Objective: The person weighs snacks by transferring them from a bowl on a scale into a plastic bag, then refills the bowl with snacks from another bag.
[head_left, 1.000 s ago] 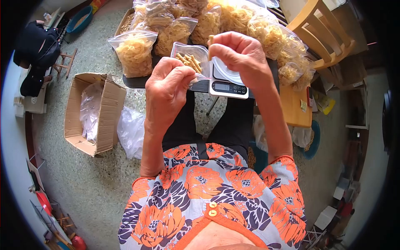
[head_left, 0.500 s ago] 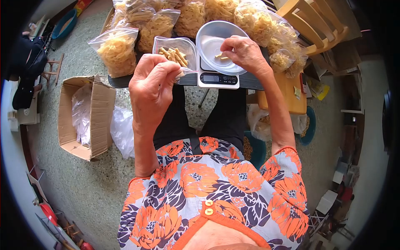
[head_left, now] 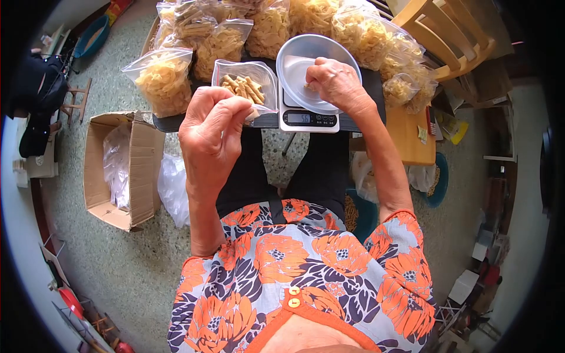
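My left hand is closed in a pinch at the near edge of a clear zip bag that holds several short pale dried sticks. To its right, a translucent plastic bowl sits on a white digital kitchen scale. Inside the bowl, the fingers of my right hand are pressed together. A small pale stick piece shows at these fingertips, mostly hidden by the hand.
Filled zip bags of pale dried flakes line the dark tabletop's back and sides. An open cardboard box stands on the floor at left, beside a white plastic bag. A wooden chair is at right, with teal basins below.
My right hand's fingers have curled more tightly inside the bowl, covering more of the pale piece there. Digits now show clearly on the scale display. My left hand stays at the bag.
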Demonstrator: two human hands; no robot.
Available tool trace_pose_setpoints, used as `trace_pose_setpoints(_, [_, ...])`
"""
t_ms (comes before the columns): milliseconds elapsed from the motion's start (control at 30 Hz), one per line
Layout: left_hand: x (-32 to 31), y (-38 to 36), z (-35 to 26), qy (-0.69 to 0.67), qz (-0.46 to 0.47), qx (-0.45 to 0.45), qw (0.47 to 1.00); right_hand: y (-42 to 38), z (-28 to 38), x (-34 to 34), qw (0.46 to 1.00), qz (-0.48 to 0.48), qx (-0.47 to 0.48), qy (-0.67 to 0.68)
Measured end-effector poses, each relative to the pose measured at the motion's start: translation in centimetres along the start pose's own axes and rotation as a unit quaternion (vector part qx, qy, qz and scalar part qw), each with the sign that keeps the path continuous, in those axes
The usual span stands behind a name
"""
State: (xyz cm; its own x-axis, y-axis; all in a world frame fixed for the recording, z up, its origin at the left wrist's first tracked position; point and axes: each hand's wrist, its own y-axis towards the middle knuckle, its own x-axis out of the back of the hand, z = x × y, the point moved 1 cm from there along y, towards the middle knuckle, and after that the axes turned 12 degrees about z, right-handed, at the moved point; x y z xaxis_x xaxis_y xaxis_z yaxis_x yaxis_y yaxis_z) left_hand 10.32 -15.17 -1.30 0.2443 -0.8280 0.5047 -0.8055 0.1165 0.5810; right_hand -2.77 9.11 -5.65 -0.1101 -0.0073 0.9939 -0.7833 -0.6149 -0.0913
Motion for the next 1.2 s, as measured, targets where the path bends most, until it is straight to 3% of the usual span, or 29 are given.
trace_pose_setpoints(167, [0.1,-0.1,-0.1,-0.001,0.000,0.002,1.000,0.4,-0.8,0.2,1.000,0.007,-0.003,0.012])
trace_pose_setpoints(233, [0.1,-0.1,-0.1,-0.001,0.000,0.003,1.000,0.5,-1.6,0.5,0.978,-0.051,0.022,0.203])
trace_pose_setpoints(300, [0.0,-0.1,0.1,-0.002,0.000,0.004,1.000,0.0,-1.4,1.6,0.853,-0.034,-0.002,0.521])
trace_pose_setpoints(333, [-0.1,-0.2,0.1,-0.008,0.003,0.009,1.000,-0.5,-1.4,2.2,0.753,-0.020,-0.020,0.657])
trace_pose_setpoints(367, [-0.2,-0.3,0.2,-0.014,0.006,0.015,1.000,-0.8,-1.1,2.7,0.646,-0.007,0.020,0.763])
trace_pose_setpoints(400, [-0.3,-0.3,0.3,-0.012,0.004,0.016,1.000,-0.9,-0.2,3.5,0.646,-0.004,0.022,0.763])
trace_pose_setpoints(467, [-0.5,-0.4,0.4,-0.023,0.006,0.010,1.000,-1.3,1.9,5.3,0.589,-0.006,0.035,0.807])
trace_pose_setpoints(533, [-0.5,-0.3,0.2,-0.024,0.005,0.013,1.000,-1.2,4.2,6.8,0.602,0.007,0.050,0.797])
trace_pose_setpoints(667, [-0.7,-0.3,0.3,-0.021,-0.005,0.005,1.000,-0.2,8.0,8.0,0.751,-0.005,0.032,0.660])
trace_pose_setpoints(733, [-0.6,-0.2,0.1,-0.024,-0.007,0.011,1.000,0.6,8.5,6.8,0.830,-0.082,0.052,0.549])
trace_pose_setpoints(767, [-0.5,-0.2,0.3,-0.021,-0.010,0.009,1.000,0.2,8.4,7.4,0.860,-0.081,0.009,0.503])
trace_pose_setpoints(867, [-0.4,-0.4,0.6,-0.007,-0.013,-0.001,1.000,-0.7,6.7,7.1,0.846,-0.149,0.001,0.511])
trace_pose_setpoints(933, [-0.4,-0.4,0.7,-0.020,-0.014,0.001,1.000,-1.2,4.1,6.5,0.894,-0.133,-0.041,0.425])
trace_pose_setpoints(1000, [-0.5,-0.4,0.6,-0.018,-0.015,0.000,1.000,-1.8,1.6,5.1,0.968,-0.075,-0.046,0.234])
trace_pose_setpoints(1067, [-0.6,-0.3,0.6,-0.023,-0.010,-0.010,1.000,-1.9,0.3,3.9,0.989,-0.047,-0.019,0.140])
trace_pose_setpoints(1200, [-0.5,-0.2,0.5,-0.020,-0.014,-0.005,1.000,-1.9,-0.5,2.6,0.995,0.035,-0.029,0.084])
